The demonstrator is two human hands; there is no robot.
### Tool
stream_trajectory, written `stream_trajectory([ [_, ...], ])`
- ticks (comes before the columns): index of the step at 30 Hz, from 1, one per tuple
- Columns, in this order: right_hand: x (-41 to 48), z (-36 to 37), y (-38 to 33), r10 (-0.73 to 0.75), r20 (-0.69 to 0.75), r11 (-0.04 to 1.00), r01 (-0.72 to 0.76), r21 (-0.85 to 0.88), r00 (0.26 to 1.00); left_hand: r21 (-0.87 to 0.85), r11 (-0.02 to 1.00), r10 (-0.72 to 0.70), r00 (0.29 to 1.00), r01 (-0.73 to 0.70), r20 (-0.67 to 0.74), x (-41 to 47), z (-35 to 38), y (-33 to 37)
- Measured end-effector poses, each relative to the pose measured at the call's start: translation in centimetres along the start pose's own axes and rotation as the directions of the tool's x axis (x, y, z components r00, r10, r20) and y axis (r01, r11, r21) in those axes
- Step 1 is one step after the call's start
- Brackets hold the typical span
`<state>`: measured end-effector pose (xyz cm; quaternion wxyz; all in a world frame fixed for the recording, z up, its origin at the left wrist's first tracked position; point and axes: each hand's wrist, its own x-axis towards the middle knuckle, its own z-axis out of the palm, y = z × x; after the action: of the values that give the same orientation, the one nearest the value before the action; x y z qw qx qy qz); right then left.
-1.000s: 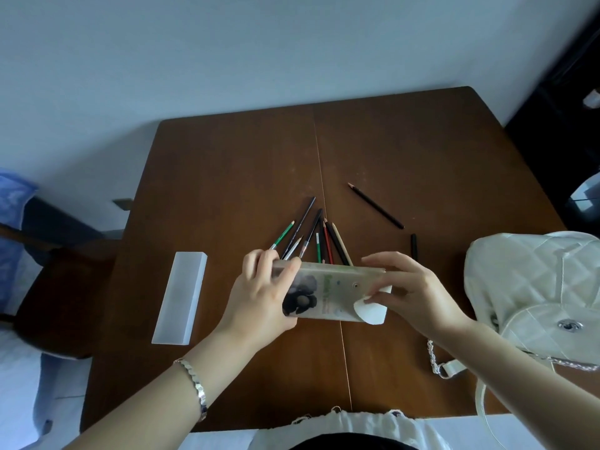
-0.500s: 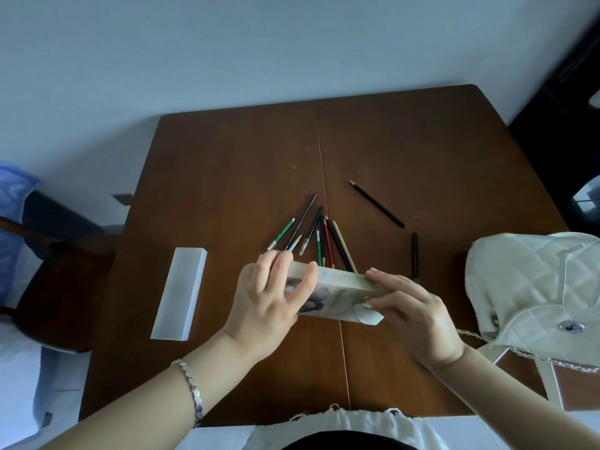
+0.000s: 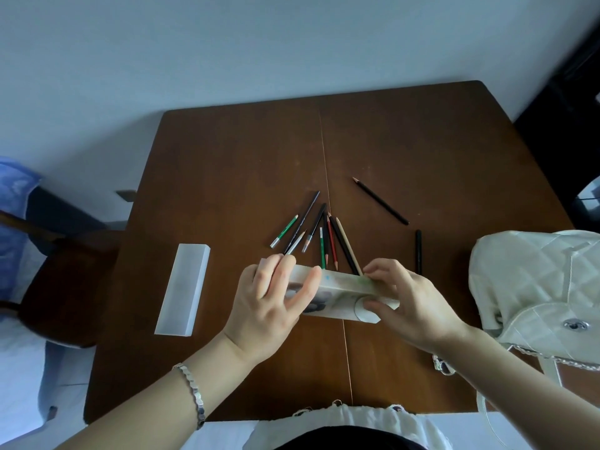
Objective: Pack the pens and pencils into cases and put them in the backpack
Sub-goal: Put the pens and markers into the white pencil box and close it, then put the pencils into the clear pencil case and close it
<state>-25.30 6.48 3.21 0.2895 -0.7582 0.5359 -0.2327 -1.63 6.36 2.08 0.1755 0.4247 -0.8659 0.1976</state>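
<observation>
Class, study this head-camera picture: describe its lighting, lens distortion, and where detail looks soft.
Head view: dim, cool, soft light, no hard shadows on the dark brown wooden table; head view: the wide lens splays the table's edges; head view: the pale printed pencil case between left hand and right hand looks soft.

The case (image 3: pixel 341 283) rolled in the grip. Its printed face, which had been square to the camera, tipped down toward 6 o'clock and bared the narrow top side. Its right end dipped toward 4 o'clock. The left hand (image 3: pixel 263 306) spread its fingers farther across it toward 3 o'clock, and the right hand (image 3: pixel 415 303) turned with it.
</observation>
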Motion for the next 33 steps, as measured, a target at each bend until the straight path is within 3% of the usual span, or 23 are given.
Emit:
stream_trajectory([
  [4,1.8,-1.3,-0.9,0.082,0.188,0.994,-0.095,0.058,0.979,0.031,0.999,-0.004,0.996,0.007,-0.094,-0.3,0.5,-1.0],
  [7,3.8,-1.8,-1.5,0.122,0.231,0.989,-0.137,0.051,0.965,0.089,0.994,-0.058,0.993,0.068,-0.107,0.0,1.0,-1.9],
  [9,5.0,-1.6,-1.7,0.116,0.192,0.988,-0.133,0.083,0.975,0.074,0.980,-0.188,0.982,0.186,0.009,-0.3,1.6,-2.1],
  [11,5.9,-0.8,-1.7,0.095,0.113,0.995,-0.097,0.014,0.989,-0.017,0.921,-0.377,0.902,0.389,0.211,-0.7,1.9,-1.8],
  [12,6.1,-0.4,-1.6,0.077,0.071,0.996,-0.074,-0.044,0.995,-0.049,0.857,-0.470,0.818,0.512,0.330,-0.8,1.9,-1.5],
  [14,6.5,0.4,-1.1,0.054,0.010,0.994,-0.053,-0.100,0.998,-0.050,0.667,-0.606,0.581,0.743,0.543,-1.3,2.2,-1.1],
  [16,6.4,1.0,-0.4,0.119,0.025,0.990,-0.117,-0.076,0.993,-0.032,0.385,-0.694,0.312,0.922,0.649,-2.4,3.1,-1.4],
  [18,6.2,1.4,0.4,0.219,0.092,0.975,-0.215,-0.053,0.971,-0.031,0.010,-0.735,0.028,0.999,0.677,-3.4,4.3,-2.1],
  [19,6.0,1.6,0.8,0.254,0.120,0.967,-0.248,-0.058,0.960,-0.021,-0.125,-0.739,-0.079,0.992,0.669,-3.8,5.0,-2.5],
  [20,6.1,1.9,1.1,0.281,0.141,0.959,-0.273,-0.071,0.949,0.005,-0.192,-0.744,-0.149,0.981,0.651,-4.3,5.7,-2.9],
  [21,6.1,2.1,1.3,0.304,0.158,0.952,-0.294,-0.082,0.940,0.047,-0.197,-0.755,-0.182,0.979,0.630,-4.7,6.3,-3.2],
  [25,6.3,2.8,1.3,0.343,0.188,0.939,-0.334,-0.079,0.920,0.251,0.011,-0.793,-0.145,0.968,0.592,-5.8,7.7,-3.2],
  [29,6.5,3.2,1.0,0.351,0.190,0.937,-0.345,-0.062,0.917,0.347,0.080,-0.818,-0.138,0.934,0.559,-5.3,8.5,-2.8],
  [31,6.5,3.3,1.1,0.362,0.203,0.932,-0.354,-0.077,0.910,0.328,0.107,-0.845,-0.088,0.939,0.527,-4.7,8.8,-3.0],
  [33,6.5,3.2,1.1,0.371,0.216,0.929,-0.360,-0.089,0.903,0.282,0.176,-0.875,0.019,0.943,0.484,-4.5,8.8,-4.0],
])
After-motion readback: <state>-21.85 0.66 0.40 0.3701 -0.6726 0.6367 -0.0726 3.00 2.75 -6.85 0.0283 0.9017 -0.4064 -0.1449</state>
